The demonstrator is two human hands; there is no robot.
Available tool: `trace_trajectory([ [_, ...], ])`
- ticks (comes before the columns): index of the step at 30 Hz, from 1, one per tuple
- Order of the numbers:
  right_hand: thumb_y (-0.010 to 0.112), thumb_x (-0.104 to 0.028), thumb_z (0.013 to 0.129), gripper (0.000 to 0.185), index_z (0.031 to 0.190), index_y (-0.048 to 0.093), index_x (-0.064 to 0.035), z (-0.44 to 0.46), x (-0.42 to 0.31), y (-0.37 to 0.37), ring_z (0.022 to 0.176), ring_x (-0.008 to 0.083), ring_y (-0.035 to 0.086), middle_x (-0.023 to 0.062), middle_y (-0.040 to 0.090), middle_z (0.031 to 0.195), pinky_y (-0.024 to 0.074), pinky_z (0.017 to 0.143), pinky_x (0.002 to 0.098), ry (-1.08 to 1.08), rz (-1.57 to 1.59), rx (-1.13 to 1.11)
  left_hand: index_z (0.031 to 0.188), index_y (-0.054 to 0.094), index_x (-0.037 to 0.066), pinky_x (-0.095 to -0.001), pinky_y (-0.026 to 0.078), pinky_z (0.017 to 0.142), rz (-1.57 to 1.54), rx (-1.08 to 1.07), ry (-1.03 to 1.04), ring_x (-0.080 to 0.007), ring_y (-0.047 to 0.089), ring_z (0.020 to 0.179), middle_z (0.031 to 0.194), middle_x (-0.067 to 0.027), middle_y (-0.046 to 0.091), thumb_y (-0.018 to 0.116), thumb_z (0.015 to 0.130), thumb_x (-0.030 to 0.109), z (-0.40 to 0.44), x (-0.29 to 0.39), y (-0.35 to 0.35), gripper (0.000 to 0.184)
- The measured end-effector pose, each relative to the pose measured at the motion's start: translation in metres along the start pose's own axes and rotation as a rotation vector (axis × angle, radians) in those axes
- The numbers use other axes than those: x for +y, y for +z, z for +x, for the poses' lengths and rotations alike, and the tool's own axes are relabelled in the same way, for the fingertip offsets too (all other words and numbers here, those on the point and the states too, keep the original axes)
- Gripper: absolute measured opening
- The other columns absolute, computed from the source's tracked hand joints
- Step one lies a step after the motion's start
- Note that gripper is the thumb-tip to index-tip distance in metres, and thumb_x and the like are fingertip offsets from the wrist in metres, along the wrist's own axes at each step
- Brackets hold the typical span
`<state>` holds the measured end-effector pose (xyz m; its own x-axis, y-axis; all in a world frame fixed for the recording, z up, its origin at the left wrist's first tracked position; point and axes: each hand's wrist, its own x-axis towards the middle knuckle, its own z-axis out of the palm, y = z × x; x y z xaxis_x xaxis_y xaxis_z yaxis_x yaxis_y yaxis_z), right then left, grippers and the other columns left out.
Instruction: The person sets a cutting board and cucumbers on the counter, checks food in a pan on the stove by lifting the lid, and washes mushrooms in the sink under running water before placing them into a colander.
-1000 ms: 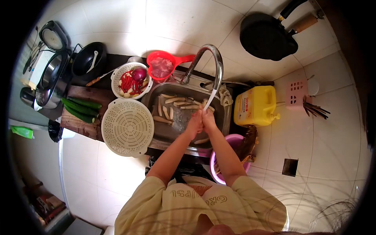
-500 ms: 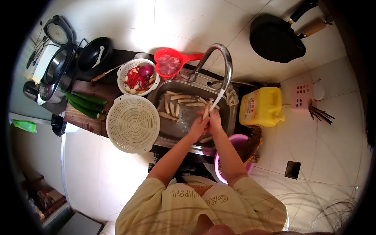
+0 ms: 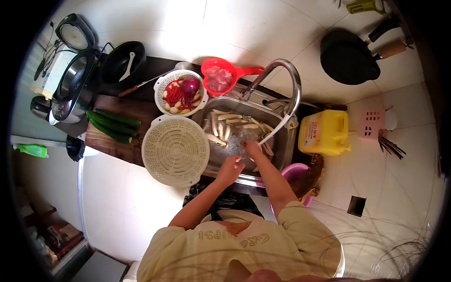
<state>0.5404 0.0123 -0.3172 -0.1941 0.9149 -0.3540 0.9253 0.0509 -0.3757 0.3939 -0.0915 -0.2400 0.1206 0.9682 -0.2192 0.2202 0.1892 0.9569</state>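
A cream shirt (image 3: 197,254) is closest, printed with outlined capitals; a fold breaks the word, and "GR" and "UPS" can be made out. The left hand (image 3: 229,170) is over the near edge of the sink (image 3: 217,160), its thumb and fingers apart. The right hand (image 3: 252,149) reaches further into the sink, just beside the white stream from the tap (image 3: 297,84); its fingers point down, and I cannot tell whether they are clamped on anything. Pale mushrooms (image 3: 215,138) lie in the metal sink, mostly along its left and far sides.

Left of the sink, a cream colander (image 3: 175,150) overlaps the rim. Near it, a wooden board (image 3: 110,149) bears cucumbers (image 3: 114,126). A pink basin (image 3: 293,173) is at the sink's near right corner.

Further back on the dark worktop (image 3: 157,66) are a white basket (image 3: 161,81) of red chillies, garlic and an onion, a red scoop (image 3: 249,71) of meat, a black wok (image 3: 110,66) and a rice cooker (image 3: 70,110) with its lid up. The yellow jug (image 3: 336,131) right of the sink has a pale label (image 3: 315,130) with red characters, too small to read.

Pale tiles cover the wall (image 3: 256,23), where black pans (image 3: 350,56) and a pink holder (image 3: 371,123) with chopsticks hang.
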Motion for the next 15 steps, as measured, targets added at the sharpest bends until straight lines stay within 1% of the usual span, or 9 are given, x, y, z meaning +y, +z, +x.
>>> trace_trajectory([
  [1,0.054,-0.027,0.074,0.023,0.080,0.060,-0.0064,0.000,0.000,0.005,0.076,0.0315,0.056,0.0166,0.058,0.080,0.0437,0.066,0.0365,0.160,0.087,-0.018,0.098,0.050,0.001,-0.0306,0.043,0.066,0.004,0.006,-0.005,-0.0241,0.054,0.074,0.098,-0.0142,0.049,0.056,0.076,0.014,-0.004,0.002,-0.010,0.027],
  [3,0.056,-0.023,0.075,0.020,0.087,0.059,-0.0075,0.010,0.007,0.017,0.073,0.0235,0.058,0.0114,0.060,0.080,0.0447,0.063,0.0336,0.227,0.528,-0.010,0.095,0.051,0.003,-0.0288,0.043,0.064,0.016,0.126,0.057,-0.0222,0.053,0.072,0.098,-0.0117,0.049,0.055,0.075,0.009,-0.013,0.007,-0.031,0.021],
  [4,0.056,-0.023,0.075,0.020,0.087,0.059,-0.0075,0.003,-0.013,0.006,0.073,0.0235,0.058,0.0114,0.060,0.080,0.0447,0.063,0.0336,0.232,0.533,-0.019,0.091,0.052,0.004,-0.0260,0.043,0.061,-0.033,0.205,0.084,-0.0196,0.052,0.071,0.094,-0.0099,0.049,0.053,0.074,0.002,-0.016,0.015,-0.042,0.017],
  [6,0.056,-0.017,0.077,0.017,0.092,0.057,-0.0081,-0.006,-0.059,-0.032,0.073,0.0158,0.058,0.0056,0.060,0.083,0.0456,0.060,0.0279,0.089,1.304,0.139,0.089,0.052,0.004,-0.0251,0.043,0.060,-0.047,0.343,0.149,-0.0189,0.052,0.070,0.091,-0.0095,0.048,0.052,0.073,-0.001,-0.014,0.007,-0.057,0.016],
  [7,0.056,-0.017,0.077,0.017,0.092,0.057,-0.0081,-0.011,-0.077,-0.046,0.073,0.0158,0.058,0.0056,0.060,0.083,0.0456,0.060,0.0279,0.093,1.308,0.139,0.088,0.051,0.003,-0.0243,0.043,0.058,-0.068,0.479,0.217,-0.0182,0.051,0.069,0.088,-0.0091,0.048,0.052,0.073,-0.003,-0.014,0.005,-0.063,0.016],
  [9,0.053,-0.014,0.080,0.015,0.093,0.056,-0.0069,-0.017,-0.106,-0.071,0.075,0.0129,0.058,0.0036,0.059,0.086,0.0456,0.061,0.0233,0.110,1.540,0.085,0.084,0.050,0.003,-0.0248,0.042,0.057,-0.129,0.520,0.168,-0.0178,0.050,0.068,0.082,-0.0086,0.049,0.050,0.072,-0.005,-0.016,0.012,-0.076,0.014],
  [11,0.054,-0.015,0.079,0.018,0.094,0.055,-0.0056,-0.018,-0.135,-0.075,0.077,0.0132,0.058,0.0042,0.059,0.087,0.0462,0.060,0.0218,0.067,1.588,0.025,0.081,0.049,0.003,-0.0247,0.041,0.056,0.109,0.587,0.288,-0.0179,0.049,0.065,0.080,-0.0084,0.050,0.051,0.072,-0.006,-0.025,0.019,-0.090,0.012],
  [14,0.053,-0.016,0.079,0.018,0.091,0.056,-0.0032,-0.020,-0.167,-0.071,0.075,0.0134,0.058,0.0040,0.060,0.081,0.0473,0.057,0.0240,0.017,1.468,-0.158,0.080,0.049,0.003,-0.0262,0.039,0.056,0.091,0.484,0.401,-0.0193,0.047,0.062,0.076,-0.0089,0.049,0.053,0.070,-0.004,-0.043,0.033,-0.085,0.013],
  [15,0.053,-0.015,0.079,0.017,0.090,0.057,-0.0023,-0.020,-0.172,-0.071,0.073,0.0133,0.059,0.0053,0.060,0.078,0.0473,0.055,0.0252,0.010,1.250,-0.185,0.080,0.049,0.003,-0.0269,0.039,0.057,0.033,0.419,0.411,-0.0199,0.047,0.062,0.075,-0.0090,0.049,0.054,0.070,-0.003,-0.046,0.035,-0.083,0.013],
])
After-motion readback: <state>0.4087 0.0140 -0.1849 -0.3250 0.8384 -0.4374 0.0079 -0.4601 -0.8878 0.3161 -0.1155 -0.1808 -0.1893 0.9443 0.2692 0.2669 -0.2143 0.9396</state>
